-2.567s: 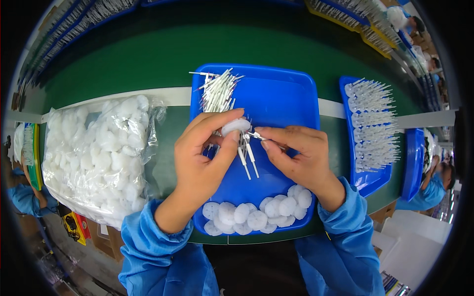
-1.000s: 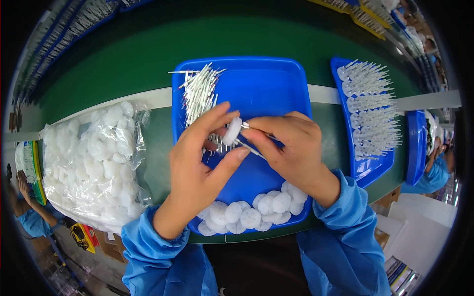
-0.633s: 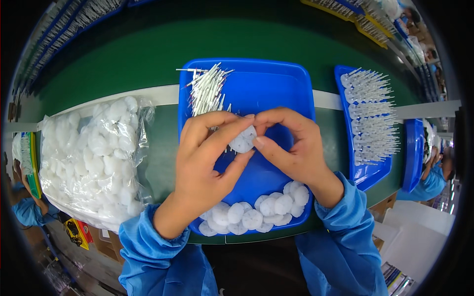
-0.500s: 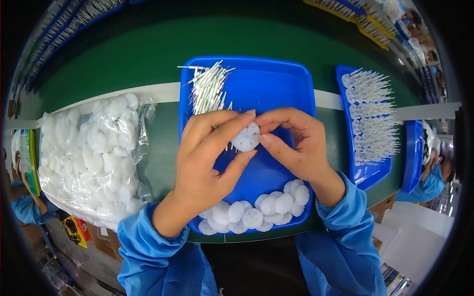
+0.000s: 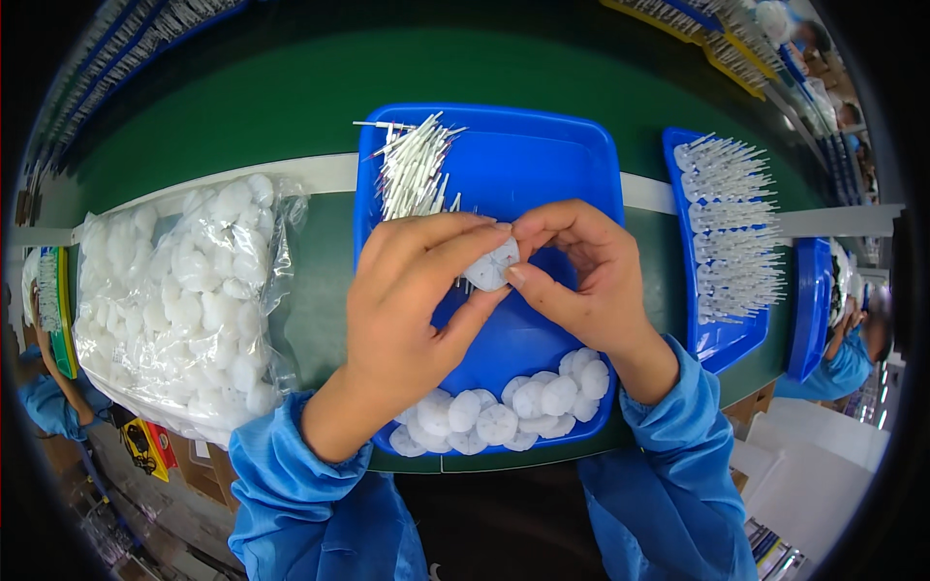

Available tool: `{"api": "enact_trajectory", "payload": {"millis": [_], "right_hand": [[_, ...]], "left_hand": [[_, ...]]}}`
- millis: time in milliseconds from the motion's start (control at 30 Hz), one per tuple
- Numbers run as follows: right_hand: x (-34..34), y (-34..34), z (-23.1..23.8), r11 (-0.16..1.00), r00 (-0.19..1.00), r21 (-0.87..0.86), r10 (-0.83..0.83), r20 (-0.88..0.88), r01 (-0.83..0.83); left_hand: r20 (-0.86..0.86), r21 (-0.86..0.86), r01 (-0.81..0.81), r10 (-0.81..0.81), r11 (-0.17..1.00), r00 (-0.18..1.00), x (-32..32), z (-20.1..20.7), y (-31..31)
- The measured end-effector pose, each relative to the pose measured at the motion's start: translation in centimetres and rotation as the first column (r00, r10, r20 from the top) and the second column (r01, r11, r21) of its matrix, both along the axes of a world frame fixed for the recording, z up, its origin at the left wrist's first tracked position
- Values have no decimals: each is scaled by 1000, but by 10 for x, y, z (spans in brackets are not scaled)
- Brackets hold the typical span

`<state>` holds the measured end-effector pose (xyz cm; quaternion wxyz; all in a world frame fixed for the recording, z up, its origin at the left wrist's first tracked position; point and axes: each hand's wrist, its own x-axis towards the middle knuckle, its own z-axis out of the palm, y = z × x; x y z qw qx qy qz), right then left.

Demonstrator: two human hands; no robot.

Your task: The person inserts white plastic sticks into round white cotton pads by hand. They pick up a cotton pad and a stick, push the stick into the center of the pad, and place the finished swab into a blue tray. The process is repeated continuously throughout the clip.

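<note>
Over the middle of a blue tray (image 5: 542, 160), my left hand (image 5: 412, 300) pinches a round white translucent disc (image 5: 491, 266) between thumb and fingers. The fingertips of my right hand (image 5: 581, 276) are closed together at the disc's right edge. Whether they also hold something small there is hidden. In the tray's far left part lies a pile of thin white sticks with fine metal ends (image 5: 415, 169). Along its near edge rests a heap of similar white discs (image 5: 499, 424).
A clear plastic bag of white discs (image 5: 179, 300) lies to the left. On the right, another blue tray (image 5: 722, 344) holds rows of discs with white sticks (image 5: 731, 228) attached. Yellow and blue trays of sticks (image 5: 717, 44) stand at the far right. Other people's blue sleeves (image 5: 841, 368) show at both sides.
The disc has turned and tilted slightly between my fingers. My right hand has risen a little, its fingers staying at the disc's edge.
</note>
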<state>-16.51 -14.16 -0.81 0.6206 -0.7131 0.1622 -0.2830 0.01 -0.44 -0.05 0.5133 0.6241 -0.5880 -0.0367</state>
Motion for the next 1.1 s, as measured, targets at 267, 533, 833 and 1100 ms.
{"api": "enact_trajectory", "payload": {"millis": [267, 533, 833, 1100], "right_hand": [[-3, -2, 2, 985, 993, 131, 112, 27, -114], [-1, 1, 3, 986, 993, 116, 114, 38, -118], [-2, -1, 1, 969, 998, 246, 49, -43, -37], [-7, -4, 17, 720, 966, -685, -83, -245, -112]], "left_hand": [[41, -37, 9, -7, 999, 999, 0, 2, -1], [47, -22, 3, -2, 1000, 999, 1, -3, 0], [16, 18, 66, -66, 998, 998, -1, -4, 1], [-312, -125, -19, -21, 992, 950, 17, -9, 4]]}}
